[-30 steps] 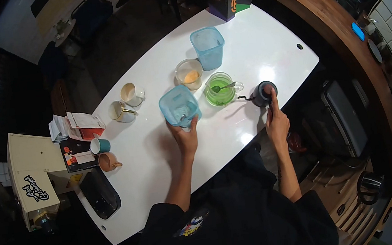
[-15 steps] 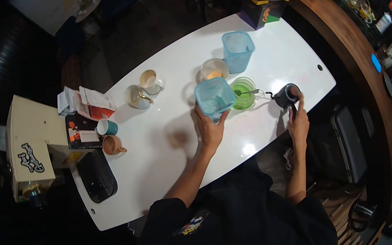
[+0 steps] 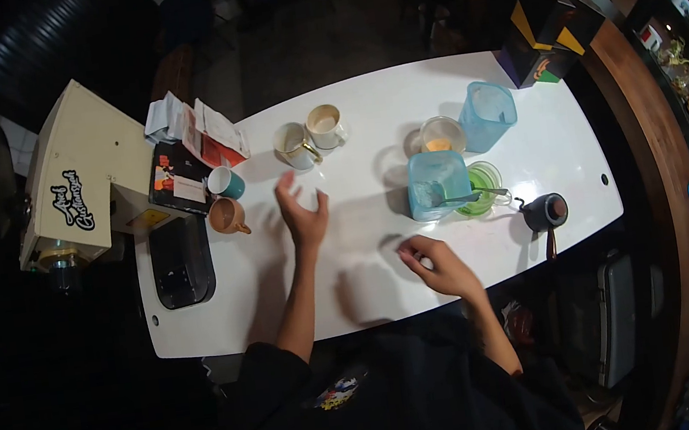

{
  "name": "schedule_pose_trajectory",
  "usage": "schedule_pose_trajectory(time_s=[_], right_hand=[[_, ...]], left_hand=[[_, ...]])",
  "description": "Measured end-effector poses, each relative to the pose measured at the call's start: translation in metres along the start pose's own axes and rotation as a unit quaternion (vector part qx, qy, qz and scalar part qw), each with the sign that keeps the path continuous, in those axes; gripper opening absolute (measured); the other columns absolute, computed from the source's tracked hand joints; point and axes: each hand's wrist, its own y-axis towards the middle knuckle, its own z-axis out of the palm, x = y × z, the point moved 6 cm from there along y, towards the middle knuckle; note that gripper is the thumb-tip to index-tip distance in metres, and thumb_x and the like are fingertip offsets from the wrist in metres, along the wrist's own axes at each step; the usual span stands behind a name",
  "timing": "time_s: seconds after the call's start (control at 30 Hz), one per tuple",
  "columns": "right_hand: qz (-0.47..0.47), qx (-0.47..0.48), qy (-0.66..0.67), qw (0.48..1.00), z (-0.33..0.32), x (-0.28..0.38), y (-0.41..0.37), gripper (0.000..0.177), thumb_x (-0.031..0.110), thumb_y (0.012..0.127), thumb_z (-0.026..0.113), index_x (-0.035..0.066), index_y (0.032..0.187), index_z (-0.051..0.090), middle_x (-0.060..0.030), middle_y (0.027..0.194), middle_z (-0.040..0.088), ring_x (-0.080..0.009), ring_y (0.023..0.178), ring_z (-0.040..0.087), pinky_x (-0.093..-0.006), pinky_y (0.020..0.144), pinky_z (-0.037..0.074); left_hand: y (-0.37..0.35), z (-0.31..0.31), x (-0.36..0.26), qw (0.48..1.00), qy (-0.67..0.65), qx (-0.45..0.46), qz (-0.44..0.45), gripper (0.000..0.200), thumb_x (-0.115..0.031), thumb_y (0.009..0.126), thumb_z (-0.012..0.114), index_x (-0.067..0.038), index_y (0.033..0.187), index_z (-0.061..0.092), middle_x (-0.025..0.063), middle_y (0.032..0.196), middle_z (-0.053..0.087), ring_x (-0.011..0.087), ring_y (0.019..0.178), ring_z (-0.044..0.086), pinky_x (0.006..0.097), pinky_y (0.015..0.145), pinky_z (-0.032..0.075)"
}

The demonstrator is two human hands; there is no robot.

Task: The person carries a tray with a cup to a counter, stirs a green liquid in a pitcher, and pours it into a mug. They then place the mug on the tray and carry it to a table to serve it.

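My left hand (image 3: 304,216) hovers just in front of two white mugs, fingers spread, holding nothing. One mug (image 3: 295,145) has a gold handle; the other, paler mug (image 3: 325,126) stands beside it. My right hand (image 3: 444,266) hangs near the front edge with fingers curled in and nothing visible in them. Beyond it is a light-blue square container (image 3: 437,185), touched by neither hand. It partly hides a green cup (image 3: 479,190) with a spoon (image 3: 461,198) lying across. At the right stands a small black pot (image 3: 545,212) with its handle toward me.
A second blue container (image 3: 487,116) stands behind a glass bowl (image 3: 442,136) with orange contents. Left are a teal cup (image 3: 225,182), a brown cup (image 3: 228,216), paper packets (image 3: 218,132), a black tray (image 3: 183,265) and a cream machine (image 3: 86,178). Dark boxes (image 3: 548,39) occupy the far right corner.
My left hand has let go of the blue container, now on the table by the green cup, and moved left. My right hand has released the black pot's handle and moved left. The view has shifted.
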Motion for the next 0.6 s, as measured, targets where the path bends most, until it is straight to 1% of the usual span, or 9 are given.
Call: schedule_pose_trajectory(time_s=[0.07,0.1,0.17,0.2,0.23,0.27,0.33,0.47,0.6], right_hand=[[-0.04,-0.063,0.049,0.996,0.029,-0.019,0.038,0.027,0.017,0.096,0.055,0.0,0.117,0.054,-0.0137,0.093,0.062,-0.0197,0.073,0.061,-0.0307,0.067,0.05],[-0.016,-0.091,0.086,0.992,0.038,-0.023,0.059,0.032,0.016,0.096,0.053,0.0,0.124,0.049,-0.0149,0.093,0.061,-0.0214,0.071,0.061,-0.0323,0.065,0.05],[0.002,-0.116,0.121,0.986,0.055,-0.032,0.098,0.038,0.015,0.097,0.051,0.001,0.131,0.044,-0.016,0.092,0.06,-0.023,0.07,0.062,-0.0339,0.063,0.05],[0.009,-0.167,0.127,0.978,0.057,-0.04,0.117,0.042,0.014,0.097,0.049,0.002,0.136,0.038,-0.0156,0.093,0.058,-0.0205,0.067,0.061,-0.0326,0.061,0.051],[0.018,-0.217,0.134,0.967,0.056,-0.044,0.132,0.047,0.014,0.098,0.048,0.003,0.141,0.032,-0.0151,0.094,0.057,-0.018,0.065,0.06,-0.0312,0.059,0.051],[0.013,-0.215,0.134,0.967,0.06,-0.045,0.149,0.047,0.014,0.098,0.048,0.003,0.141,0.032,-0.0151,0.094,0.057,-0.018,0.065,0.06,-0.0312,0.059,0.051],[0.061,-0.276,0.297,0.912,0.061,-0.054,0.173,0.053,0.012,0.099,0.046,0.005,0.146,0.024,-0.0129,0.096,0.055,-0.0139,0.061,0.059,-0.0277,0.055,0.051],[0.063,-0.259,0.334,0.904,0.055,-0.049,0.207,0.059,0.014,0.099,0.045,0.01,0.15,0.016,-0.0118,0.098,0.054,-0.011,0.06,0.057,-0.0255,0.047,0.049],[0.058,-0.236,0.36,0.901,0.057,-0.078,0.238,0.046,0.024,0.099,0.051,0.01,0.138,0.031,-0.0115,0.09,0.054,-0.0126,0.053,0.056,-0.027,0.042,0.048]], left_hand=[[0.029,-0.018,0.01,0.998,0.034,-0.058,-0.01,0.081,-0.006,0.069,0.075,-0.002,0.137,0.031,0.0177,0.129,0.042,0.0325,0.12,0.044,0.0444,0.097,0.043],[0.042,-0.02,0.023,0.998,0.037,-0.045,-0.03,0.087,-0.019,0.071,0.08,0.001,0.139,0.028,0.022,0.131,0.041,0.0362,0.12,0.044,0.0458,0.098,0.042],[0.061,-0.018,0.03,0.995,0.054,-0.038,-0.073,0.093,-0.027,0.071,0.081,0.002,0.14,0.026,0.0253,0.133,0.039,0.0383,0.122,0.043,0.0472,0.099,0.041],[0.07,-0.015,0.034,0.99,0.069,-0.024,-0.117,0.099,-0.035,0.071,0.081,0.004,0.141,0.023,0.0285,0.135,0.038,0.0404,0.123,0.041,0.0485,0.1,0.039],[0.078,-0.012,0.031,0.991,0.092,-0.01,-0.092,0.107,-0.045,0.07,0.081,0.006,0.142,0.02,0.0338,0.134,0.037,0.0423,0.124,0.041,0.0488,0.102,0.037],[0.084,-0.011,0.031,0.992,0.092,-0.016,-0.09,0.107,-0.045,0.07,0.081,0.006,0.142,0.02,0.0338,0.134,0.037,0.0423,0.124,0.041,0.0488,0.102,0.037],[0.092,0.0,0.029,0.989,0.112,0.066,-0.076,0.108,-0.044,0.069,0.081,0.008,0.141,0.021,0.033,0.132,0.042,0.0425,0.123,0.044,0.0463,0.103,0.038],[0.095,0.016,0.047,0.989,0.101,0.083,-0.074,0.108,-0.043,0.069,0.081,0.009,0.141,0.02,0.0319,0.132,0.044,0.043,0.123,0.045,0.0455,0.103,0.039],[0.094,0.016,0.049,0.991,0.078,0.097,-0.056,0.098,-0.039,0.07,0.08,0.008,0.138,0.026,0.0323,0.13,0.045,0.0435,0.12,0.047,0.0464,0.099,0.041]])
